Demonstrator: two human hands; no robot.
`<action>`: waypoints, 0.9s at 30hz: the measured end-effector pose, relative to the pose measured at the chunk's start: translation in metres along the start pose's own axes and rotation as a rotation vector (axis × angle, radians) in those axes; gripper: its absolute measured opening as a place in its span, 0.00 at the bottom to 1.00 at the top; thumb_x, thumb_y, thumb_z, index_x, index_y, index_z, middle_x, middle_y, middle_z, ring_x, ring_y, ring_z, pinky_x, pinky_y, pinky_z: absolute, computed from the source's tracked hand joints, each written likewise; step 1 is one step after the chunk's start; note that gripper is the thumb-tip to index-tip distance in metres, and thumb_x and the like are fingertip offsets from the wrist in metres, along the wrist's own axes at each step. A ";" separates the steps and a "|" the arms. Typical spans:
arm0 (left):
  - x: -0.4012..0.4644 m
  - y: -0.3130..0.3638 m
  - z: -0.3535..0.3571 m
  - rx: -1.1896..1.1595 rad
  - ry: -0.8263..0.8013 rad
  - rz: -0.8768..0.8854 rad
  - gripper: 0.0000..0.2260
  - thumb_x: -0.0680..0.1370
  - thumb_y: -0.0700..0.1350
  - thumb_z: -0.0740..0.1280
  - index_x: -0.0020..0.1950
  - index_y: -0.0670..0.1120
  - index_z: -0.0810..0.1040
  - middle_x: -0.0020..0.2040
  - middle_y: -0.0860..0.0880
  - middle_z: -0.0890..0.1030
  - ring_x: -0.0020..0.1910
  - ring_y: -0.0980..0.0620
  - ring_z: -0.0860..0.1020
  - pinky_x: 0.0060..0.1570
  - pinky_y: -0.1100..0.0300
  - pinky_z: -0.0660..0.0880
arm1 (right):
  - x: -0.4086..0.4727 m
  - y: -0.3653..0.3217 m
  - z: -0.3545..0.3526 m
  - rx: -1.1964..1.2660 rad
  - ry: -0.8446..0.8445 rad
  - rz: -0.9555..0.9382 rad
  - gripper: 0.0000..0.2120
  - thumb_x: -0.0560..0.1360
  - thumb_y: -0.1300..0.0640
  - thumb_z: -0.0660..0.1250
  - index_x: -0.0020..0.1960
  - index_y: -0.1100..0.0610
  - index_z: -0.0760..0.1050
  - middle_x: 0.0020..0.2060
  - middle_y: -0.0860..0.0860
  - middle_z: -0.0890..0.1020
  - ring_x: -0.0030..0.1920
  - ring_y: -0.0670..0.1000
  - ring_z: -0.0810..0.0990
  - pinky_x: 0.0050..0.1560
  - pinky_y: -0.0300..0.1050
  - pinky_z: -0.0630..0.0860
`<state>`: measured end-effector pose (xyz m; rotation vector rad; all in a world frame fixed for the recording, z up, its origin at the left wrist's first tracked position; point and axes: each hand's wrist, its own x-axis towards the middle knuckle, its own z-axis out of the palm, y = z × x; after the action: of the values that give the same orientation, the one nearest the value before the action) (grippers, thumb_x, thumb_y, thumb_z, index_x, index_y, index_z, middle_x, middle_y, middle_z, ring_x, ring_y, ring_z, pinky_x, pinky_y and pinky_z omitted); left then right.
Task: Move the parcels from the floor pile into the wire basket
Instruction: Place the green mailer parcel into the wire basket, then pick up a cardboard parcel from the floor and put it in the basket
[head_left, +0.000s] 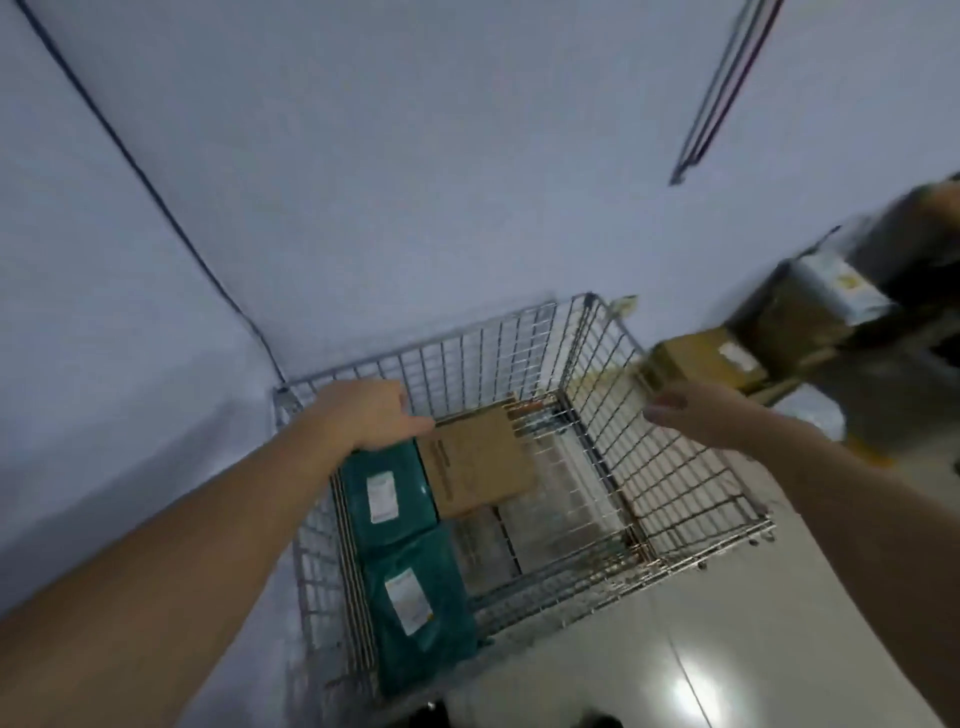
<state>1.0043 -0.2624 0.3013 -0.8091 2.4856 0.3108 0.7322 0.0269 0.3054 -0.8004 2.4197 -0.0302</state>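
Observation:
The wire basket (675, 467) stands in a wall corner on the floor. Inside it lie two green mailer bags, one (387, 493) at the back left and one (418, 608) nearer me, plus a flat brown envelope (480, 462) leaning beside them. My left hand (366, 413) reaches into the basket and rests on the top edge of the back green bag, fingers touching the envelope's corner. My right hand (696, 410) is stretched to the right over the basket's side, holding a small brown cardboard box (698, 358), blurred by motion.
The parcel pile (831, 312) sits on the floor to the right: brown boxes, a grey-white bag and dark packages, all blurred. Pale walls close in the back and left. A dark cable (156, 192) runs down the wall to the basket corner. Glossy tile floor lies in front.

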 end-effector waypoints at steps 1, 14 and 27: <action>-0.010 0.025 -0.026 0.008 0.042 0.034 0.26 0.76 0.75 0.59 0.62 0.57 0.77 0.62 0.54 0.79 0.59 0.50 0.78 0.48 0.58 0.71 | -0.021 0.012 -0.024 -0.007 0.048 -0.005 0.19 0.82 0.42 0.65 0.63 0.54 0.80 0.54 0.55 0.83 0.51 0.55 0.81 0.53 0.49 0.78; -0.091 0.465 -0.153 0.179 0.399 0.477 0.28 0.76 0.72 0.60 0.67 0.55 0.75 0.63 0.50 0.80 0.56 0.48 0.78 0.53 0.53 0.75 | -0.236 0.299 -0.171 -0.069 0.345 0.131 0.23 0.79 0.33 0.63 0.65 0.48 0.77 0.53 0.47 0.82 0.50 0.49 0.81 0.53 0.48 0.80; -0.012 0.672 -0.154 0.188 0.299 0.443 0.25 0.77 0.70 0.60 0.62 0.53 0.78 0.58 0.52 0.81 0.53 0.50 0.79 0.55 0.52 0.78 | -0.194 0.472 -0.227 -0.060 0.328 0.095 0.28 0.81 0.36 0.64 0.74 0.51 0.71 0.60 0.50 0.81 0.52 0.49 0.79 0.54 0.44 0.80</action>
<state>0.5482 0.2232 0.4776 -0.2333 2.9108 0.1060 0.4816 0.4852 0.5028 -0.7546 2.7774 -0.0555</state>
